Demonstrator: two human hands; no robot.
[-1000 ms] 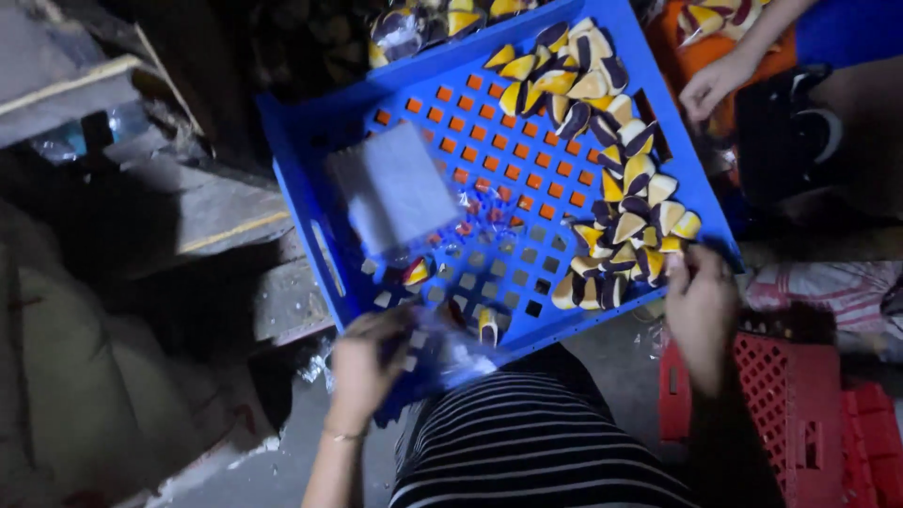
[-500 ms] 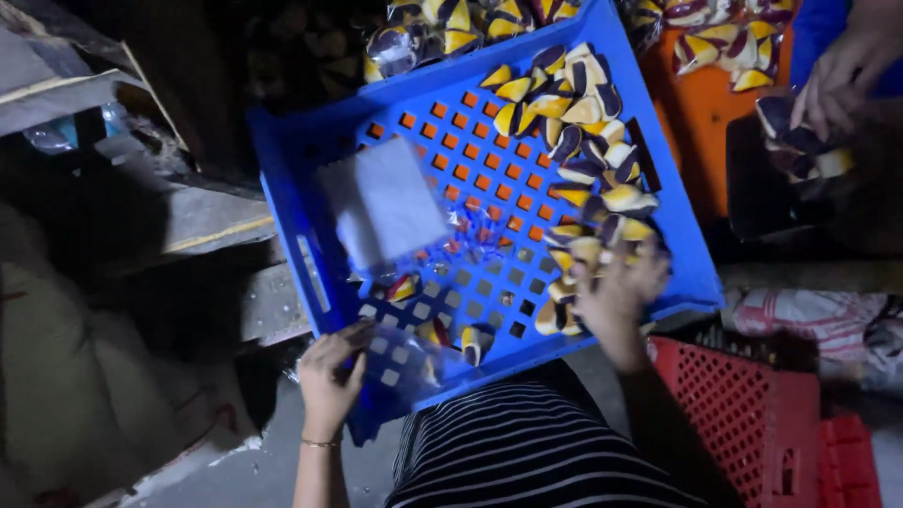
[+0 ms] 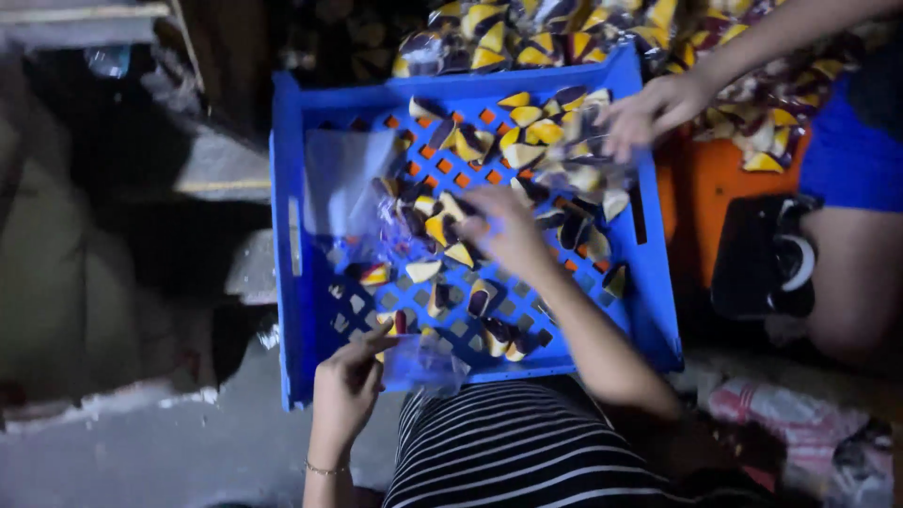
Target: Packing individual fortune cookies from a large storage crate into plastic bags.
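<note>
Dim grey concrete floor lies under everything, with pale boards and dark rubble on the left side, and on it stands a blue plastic crate with a perforated bottom through which orange colour shows. Compared with half a second before, the crate appears more upright in the view, and the right hand, which was then at the near right corner of the crate, has moved to the middle of it; it now rests on the small triangular packets, yellow, white and dark purple, with the fingers bent over them, but it is blurred and I cannot tell if it really grips one. The left hand has stayed at the near left edge of the crate and pinches a clear plastic bag between thumb and fingers, closed on it. A flat clear plastic sheet lies in the far left part of the crate as before. More packets are spread along the far right side of the crate and in a heap behind it. Another person's hand now reaches into the far right corner, where earlier it was outside, above an orange tray. Near the bottom is a black-and-white striped garment.
</note>
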